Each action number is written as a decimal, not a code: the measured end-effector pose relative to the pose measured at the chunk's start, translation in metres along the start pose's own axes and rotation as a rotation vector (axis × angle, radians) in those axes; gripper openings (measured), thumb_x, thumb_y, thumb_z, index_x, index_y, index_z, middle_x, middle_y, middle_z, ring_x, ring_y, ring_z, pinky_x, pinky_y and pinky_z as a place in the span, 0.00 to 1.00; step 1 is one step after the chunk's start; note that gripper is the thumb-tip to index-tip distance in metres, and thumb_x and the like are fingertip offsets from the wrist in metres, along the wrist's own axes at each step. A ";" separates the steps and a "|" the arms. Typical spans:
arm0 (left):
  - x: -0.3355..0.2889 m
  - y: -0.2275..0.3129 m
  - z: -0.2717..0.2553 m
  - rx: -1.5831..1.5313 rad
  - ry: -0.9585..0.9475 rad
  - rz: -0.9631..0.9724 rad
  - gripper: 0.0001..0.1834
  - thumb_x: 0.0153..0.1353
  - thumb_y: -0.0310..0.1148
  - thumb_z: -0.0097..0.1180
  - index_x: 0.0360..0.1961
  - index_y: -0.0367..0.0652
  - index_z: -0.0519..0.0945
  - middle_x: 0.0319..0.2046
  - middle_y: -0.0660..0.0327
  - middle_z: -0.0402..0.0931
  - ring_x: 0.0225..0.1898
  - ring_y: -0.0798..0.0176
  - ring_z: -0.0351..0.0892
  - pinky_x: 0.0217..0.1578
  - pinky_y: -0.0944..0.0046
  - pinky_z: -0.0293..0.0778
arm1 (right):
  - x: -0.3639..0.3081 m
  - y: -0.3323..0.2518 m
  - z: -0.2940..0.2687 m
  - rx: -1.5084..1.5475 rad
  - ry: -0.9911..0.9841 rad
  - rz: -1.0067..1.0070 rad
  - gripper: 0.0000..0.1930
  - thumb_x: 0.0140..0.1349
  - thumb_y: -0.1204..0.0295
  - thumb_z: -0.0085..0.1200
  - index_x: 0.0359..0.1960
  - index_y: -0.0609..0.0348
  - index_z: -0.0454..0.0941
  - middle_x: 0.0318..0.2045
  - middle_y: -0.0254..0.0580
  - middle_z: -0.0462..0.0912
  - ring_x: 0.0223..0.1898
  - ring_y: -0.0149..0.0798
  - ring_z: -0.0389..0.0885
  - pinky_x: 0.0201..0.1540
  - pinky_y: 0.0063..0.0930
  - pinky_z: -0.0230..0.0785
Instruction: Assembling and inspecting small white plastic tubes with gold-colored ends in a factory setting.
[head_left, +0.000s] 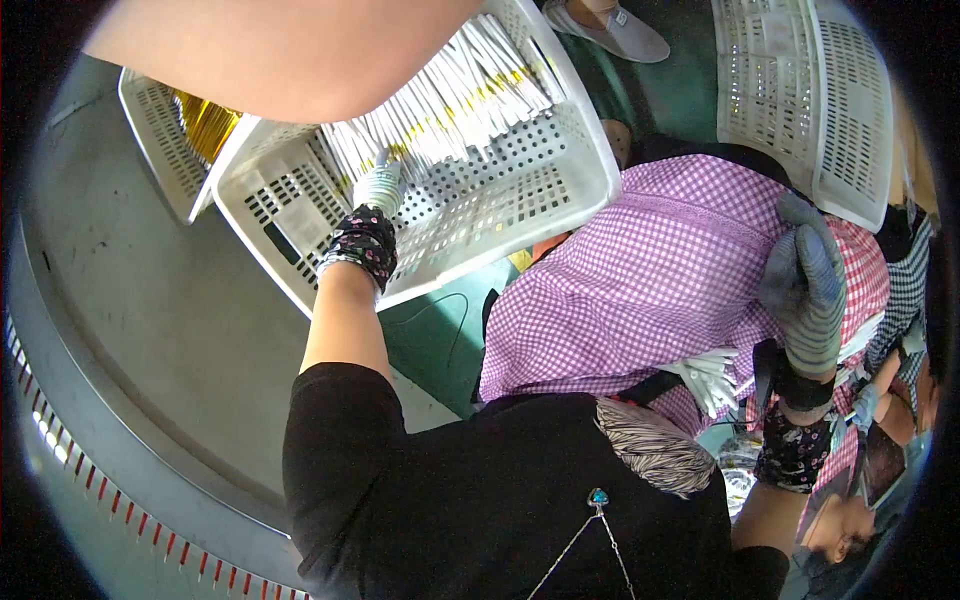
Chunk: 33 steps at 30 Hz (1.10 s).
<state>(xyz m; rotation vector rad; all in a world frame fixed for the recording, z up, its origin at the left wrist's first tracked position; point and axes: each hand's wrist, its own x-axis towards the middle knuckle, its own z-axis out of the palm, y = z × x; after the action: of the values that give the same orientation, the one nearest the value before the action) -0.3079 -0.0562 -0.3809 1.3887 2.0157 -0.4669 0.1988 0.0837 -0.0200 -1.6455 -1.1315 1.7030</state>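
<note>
My left hand (380, 187), in a pale striped glove with a dark floral cuff, reaches into a white plastic basket (500, 200). Its fingertips are at the near ends of many slender white sticks with yellow bands (440, 95); whether they grip any cannot be made out. Off to the right, my right hand (808, 285) is raised in a grey striped glove. Its fingers stretch upward with the thumb a little apart, and nothing shows in it. Purple checked cloth (650, 260) spreads between my arms, with a white glove (708, 380) at its lower edge.
A bare limb (290, 50) crosses the top left, covering part of the basket. Another basket (165, 140) with gold-coloured material (205, 125) stands beside it. White crates (810, 110) are at the upper right, near a shoe (625, 35). Other people sit at the far right.
</note>
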 end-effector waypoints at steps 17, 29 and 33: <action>0.018 0.157 -0.020 -0.420 -0.253 0.482 0.30 0.59 0.31 0.58 0.64 0.41 0.70 0.57 0.50 0.76 0.54 0.55 0.78 0.54 0.59 0.73 | -0.003 -0.006 -0.003 0.038 -0.009 0.057 0.24 0.69 0.56 0.50 0.56 0.65 0.74 0.22 0.33 0.80 0.15 0.23 0.72 0.16 0.14 0.62; 0.101 0.212 -0.070 0.131 0.545 0.587 0.34 0.57 0.50 0.57 0.60 0.41 0.73 0.64 0.48 0.66 0.66 0.40 0.61 0.66 0.41 0.54 | -0.002 -0.009 0.001 0.053 -0.043 0.069 0.23 0.71 0.57 0.48 0.56 0.64 0.74 0.23 0.34 0.80 0.16 0.24 0.73 0.16 0.16 0.63; 0.093 0.229 -0.062 0.229 0.364 0.466 0.43 0.54 0.60 0.56 0.66 0.46 0.67 0.72 0.56 0.53 0.72 0.47 0.48 0.69 0.37 0.40 | -0.002 -0.005 -0.003 0.055 -0.016 0.084 0.22 0.71 0.57 0.48 0.56 0.64 0.74 0.22 0.34 0.80 0.15 0.25 0.72 0.15 0.17 0.63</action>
<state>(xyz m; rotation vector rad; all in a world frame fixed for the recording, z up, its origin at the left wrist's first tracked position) -0.1371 0.1332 -0.3842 2.1442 1.8547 -0.2519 0.2014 0.0853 -0.0143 -1.6695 -1.0263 1.7871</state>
